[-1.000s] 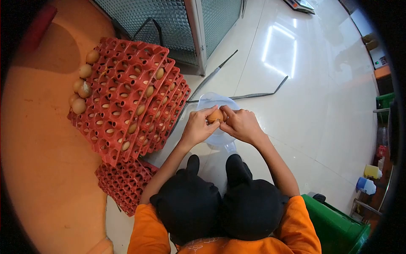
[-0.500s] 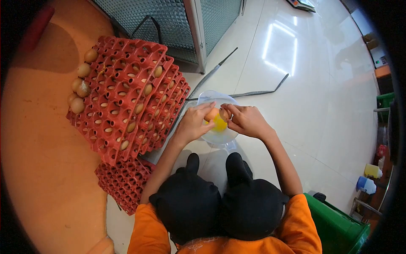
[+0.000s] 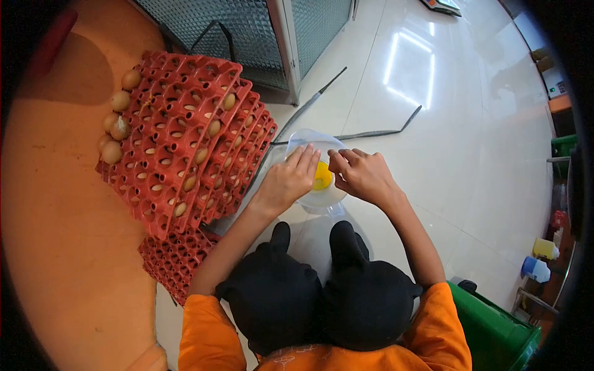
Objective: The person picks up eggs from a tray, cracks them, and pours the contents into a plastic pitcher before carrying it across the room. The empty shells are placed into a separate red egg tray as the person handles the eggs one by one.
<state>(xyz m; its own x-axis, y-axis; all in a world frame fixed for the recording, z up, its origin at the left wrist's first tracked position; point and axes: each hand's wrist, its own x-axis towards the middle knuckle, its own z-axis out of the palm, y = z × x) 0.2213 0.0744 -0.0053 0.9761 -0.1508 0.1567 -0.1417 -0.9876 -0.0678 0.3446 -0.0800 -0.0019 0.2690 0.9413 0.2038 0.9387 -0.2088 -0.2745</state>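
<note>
My left hand (image 3: 289,178) is over the left rim of a translucent plastic jug (image 3: 322,201), its fingers bent together and pointing away from me. My right hand (image 3: 366,178) is over the right rim with its fingers curled in. The eggshell halves held half a second ago are hidden behind my fingers. Between the hands, yellow egg yolk (image 3: 323,176) shows inside the jug. The jug stands on the floor in front of my knees, its handle (image 3: 336,213) towards me.
Stacked red egg trays (image 3: 179,136) stand at the left, with several brown eggs (image 3: 120,128) along their far side. A dark strap (image 3: 371,133) lies on the tiles behind the jug. A glass-panelled cabinet (image 3: 281,55) stands beyond, and a green bin (image 3: 495,324) at the lower right.
My hands have moved apart and turned so that the eggshell halves no longer show. More of the yolk in the jug is visible between them.
</note>
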